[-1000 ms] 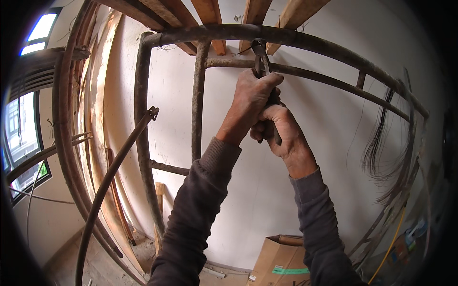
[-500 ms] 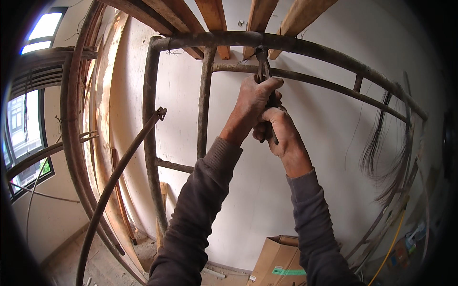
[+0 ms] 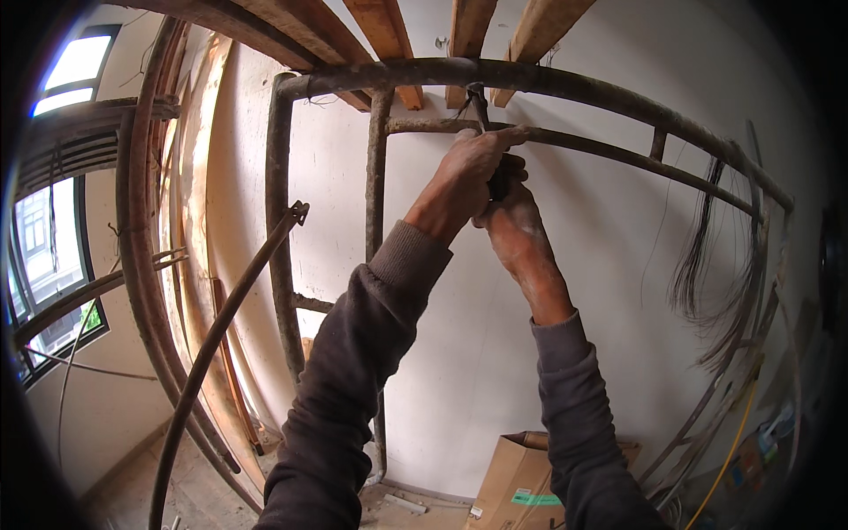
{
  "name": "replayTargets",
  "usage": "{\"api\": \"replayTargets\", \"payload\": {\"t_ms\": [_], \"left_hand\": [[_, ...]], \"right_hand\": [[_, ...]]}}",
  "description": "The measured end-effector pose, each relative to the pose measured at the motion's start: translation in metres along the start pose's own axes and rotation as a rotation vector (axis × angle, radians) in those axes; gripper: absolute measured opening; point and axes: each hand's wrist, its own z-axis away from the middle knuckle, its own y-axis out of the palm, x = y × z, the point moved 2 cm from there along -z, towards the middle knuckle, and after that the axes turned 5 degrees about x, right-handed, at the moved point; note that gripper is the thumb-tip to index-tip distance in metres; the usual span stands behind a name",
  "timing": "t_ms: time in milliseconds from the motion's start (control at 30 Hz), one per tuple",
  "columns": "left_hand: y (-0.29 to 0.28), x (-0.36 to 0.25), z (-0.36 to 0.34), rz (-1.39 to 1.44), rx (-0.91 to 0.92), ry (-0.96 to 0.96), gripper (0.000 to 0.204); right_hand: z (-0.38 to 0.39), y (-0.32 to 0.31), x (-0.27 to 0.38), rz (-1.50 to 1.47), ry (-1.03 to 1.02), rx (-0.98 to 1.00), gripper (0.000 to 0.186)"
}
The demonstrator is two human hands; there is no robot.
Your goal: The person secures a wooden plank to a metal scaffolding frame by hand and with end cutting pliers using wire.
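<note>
Overhead, dark metal pliers (image 3: 480, 110) are up at the top tube of a rusty metal scaffold frame (image 3: 583, 81), where short black wire is tied just under wooden beams (image 3: 371, 26). My left hand (image 3: 464, 172) is closed round the pliers' handles, its thumb pointing right, a little below the tube. My right hand (image 3: 517, 230) sits just under it, closed on the lower end of the same tool, its fingers partly hidden behind my left hand and the handles. The pliers' jaws meet the wire at the tube, though their exact grip is too small to tell.
A loose curved pipe (image 3: 221, 340) leans at left, beside long timber (image 3: 190, 230) and a window (image 3: 49, 265). Bundles of thin wire (image 3: 698, 265) hang from the frame at right. A cardboard box (image 3: 508, 468) and a yellow hose (image 3: 720, 477) are low down.
My left hand has risen slightly and turned, its thumb swinging further right. My right hand has turned and shifted a little, so less of the pliers' lower handle shows.
</note>
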Motion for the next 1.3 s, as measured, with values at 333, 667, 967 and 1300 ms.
{"api": "replayTargets", "payload": {"t_ms": [333,667,967,1300], "left_hand": [[-0.042,0.015,-0.008,0.099,0.208,0.084,0.038],[-0.036,0.010,-0.024,0.443,0.419,0.036,0.034],[-0.022,-0.003,-0.022,0.077,0.107,0.005,0.026],[-0.016,0.004,-0.030,-0.117,-0.142,0.071,0.037]], "right_hand": [[0.009,-0.009,0.005,-1.142,0.526,0.403,0.013],[0.011,0.025,-0.002,-2.197,0.195,0.873,0.047],[0.013,0.022,-0.018,-2.084,0.253,0.960,0.043],[0.022,-0.015,0.031,-0.563,0.427,0.238,0.042]]}}
